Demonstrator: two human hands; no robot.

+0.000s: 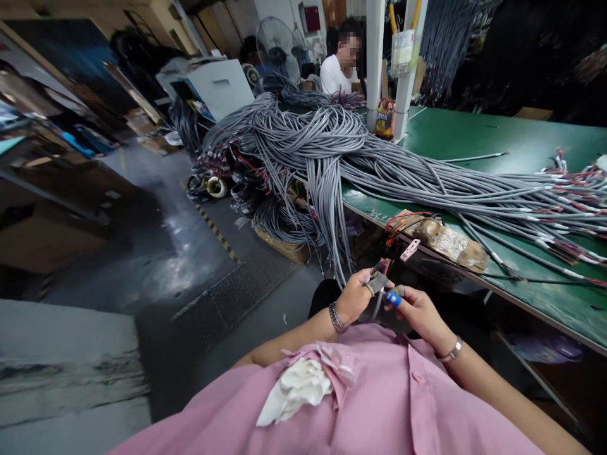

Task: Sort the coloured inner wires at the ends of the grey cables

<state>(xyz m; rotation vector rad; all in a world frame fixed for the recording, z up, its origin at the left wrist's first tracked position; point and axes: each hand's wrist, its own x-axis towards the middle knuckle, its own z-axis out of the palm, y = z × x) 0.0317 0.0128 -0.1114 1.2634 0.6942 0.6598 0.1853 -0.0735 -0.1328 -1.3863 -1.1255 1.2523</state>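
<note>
Holding coloured wire ends point(386, 265) in the left hand point(353, 298), beside the green workbench point(474, 136).
Head view: the left fingers close around the wires; the right hand point(422, 314), blue tape point(392, 298) on one digit, curls just beside them, its grip hard to tell. Grey cables point(403, 174) drape the bench.

No text is legible; the bright packet point(384, 119) seems to bear tiny lettering.
</note>
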